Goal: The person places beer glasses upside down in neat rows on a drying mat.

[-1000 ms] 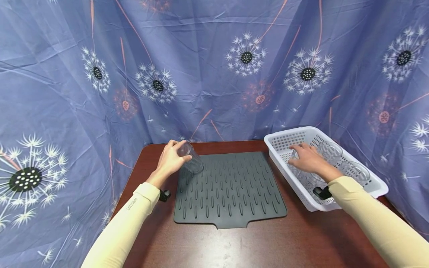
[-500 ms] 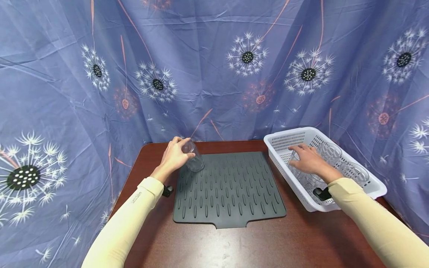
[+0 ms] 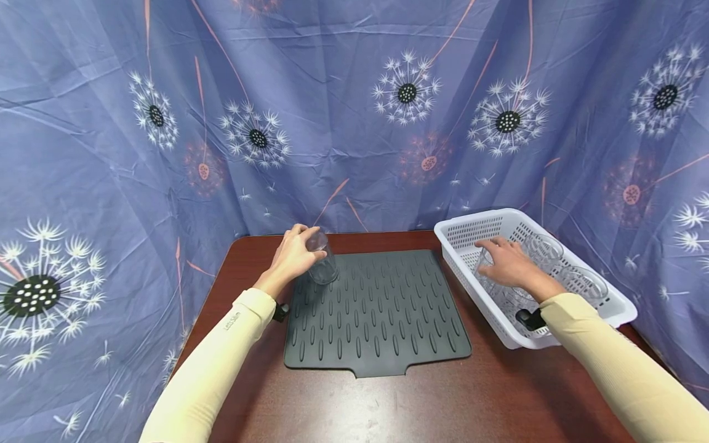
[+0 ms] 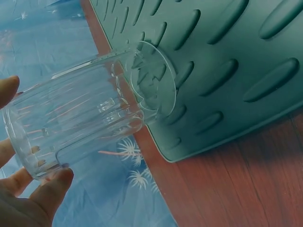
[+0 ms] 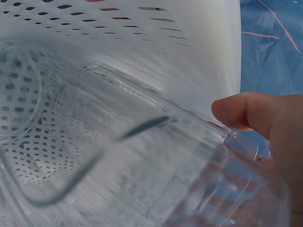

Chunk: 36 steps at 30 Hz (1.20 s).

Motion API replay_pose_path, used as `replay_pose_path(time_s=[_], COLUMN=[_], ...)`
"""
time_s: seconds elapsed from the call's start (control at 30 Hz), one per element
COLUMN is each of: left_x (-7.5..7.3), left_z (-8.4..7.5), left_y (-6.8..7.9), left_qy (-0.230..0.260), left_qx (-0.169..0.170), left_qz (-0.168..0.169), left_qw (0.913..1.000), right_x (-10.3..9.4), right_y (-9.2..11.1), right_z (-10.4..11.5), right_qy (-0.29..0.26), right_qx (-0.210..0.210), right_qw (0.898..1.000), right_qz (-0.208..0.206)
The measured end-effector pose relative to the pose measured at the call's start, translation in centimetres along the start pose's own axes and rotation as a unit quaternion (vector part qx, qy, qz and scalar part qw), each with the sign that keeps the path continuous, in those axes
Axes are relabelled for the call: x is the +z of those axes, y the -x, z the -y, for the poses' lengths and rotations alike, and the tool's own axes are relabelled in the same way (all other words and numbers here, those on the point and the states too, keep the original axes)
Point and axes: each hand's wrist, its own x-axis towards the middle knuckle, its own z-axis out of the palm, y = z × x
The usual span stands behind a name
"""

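Observation:
My left hand (image 3: 295, 255) grips a clear drinking glass (image 3: 324, 261) by its upper end, fingers and thumb spread around it. In the left wrist view, the wide rim of the glass (image 4: 90, 106) points down to a corner of the dark grey ridged mat (image 3: 382, 307); whether it touches cannot be told. On the right, my right hand (image 3: 506, 261) reaches into the white basket (image 3: 493, 320) and holds another clear glass (image 5: 156, 156) by its end. The right wrist view shows my thumb at its edge, with other fingers seen dimly through the wall.
More clear glasses (image 3: 581, 283) lie in the basket beside my right hand. The mat lies on a brown wooden table (image 3: 371, 412). A blue curtain with dandelion prints (image 3: 343, 123) hangs close behind and along the sides.
My left hand has moved slightly right, and the glass in it has turned from leaning to more upright over the mat's back left corner. The right hand stays nearly still in the basket.

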Motion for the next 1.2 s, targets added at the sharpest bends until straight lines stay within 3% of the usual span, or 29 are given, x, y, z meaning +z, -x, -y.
replay_pose_path(time_s=[0.2,1.0,1.2], left_x=[0.6,2.0,2.0], left_z=[-0.2,-0.3,-0.1], left_y=[-0.3,-0.1,0.5], left_qy=[-0.004,0.008,0.007], left_qx=[0.006,0.021,0.023], left_qz=[0.013,-0.004,-0.003], left_qw=[0.9999,0.9997,0.9997], right_x=[-0.1,-0.1,0.0], right_y=[0.0,-0.1,-0.1], right_z=[-0.1,-0.2,-0.4], right_qy=[0.001,0.0,-0.006], right_qx=[0.004,0.003,0.005], right_qw=[1.0,1.0,1.0], right_qz=[0.004,0.006,0.006])
